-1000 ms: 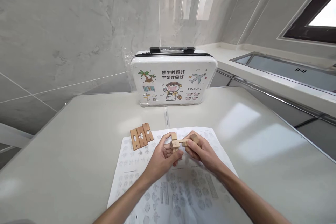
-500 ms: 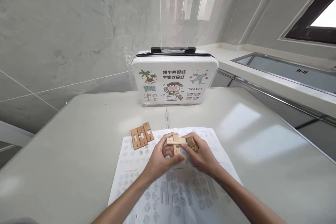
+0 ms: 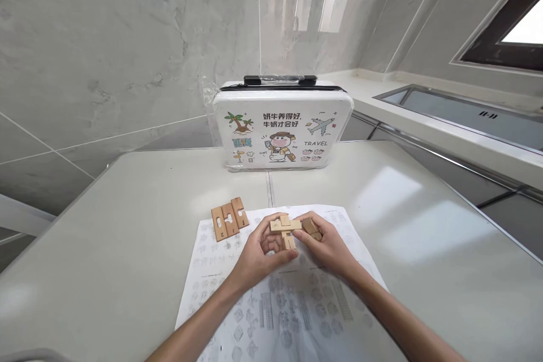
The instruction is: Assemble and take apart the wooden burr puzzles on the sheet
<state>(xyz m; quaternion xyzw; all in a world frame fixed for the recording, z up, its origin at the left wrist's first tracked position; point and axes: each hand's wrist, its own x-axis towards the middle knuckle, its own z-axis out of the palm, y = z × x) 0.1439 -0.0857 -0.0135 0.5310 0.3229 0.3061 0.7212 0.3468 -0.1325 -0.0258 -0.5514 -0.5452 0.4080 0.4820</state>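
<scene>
My left hand (image 3: 258, 253) is closed on a small cross of interlocked wooden puzzle pieces (image 3: 285, 227), held just above a printed instruction sheet (image 3: 288, 300). My right hand (image 3: 328, 248) is closed around another wooden block (image 3: 311, 227) and its fingertips touch the cross from the right. Three notched wooden pieces (image 3: 229, 219) lie side by side on the table just left of the sheet's top corner, a short way from my left hand.
A white carry case (image 3: 281, 123) with cartoon travel pictures and a black handle stands upright at the table's far edge against the tiled wall. A seam (image 3: 268, 186) runs down the white table. A counter with a recessed steel sink (image 3: 462, 113) lies to the right.
The wooden cross has been turned in my hands, its bar now lying level, and the block in my right hand sits close against it. The loose pieces have not moved.
</scene>
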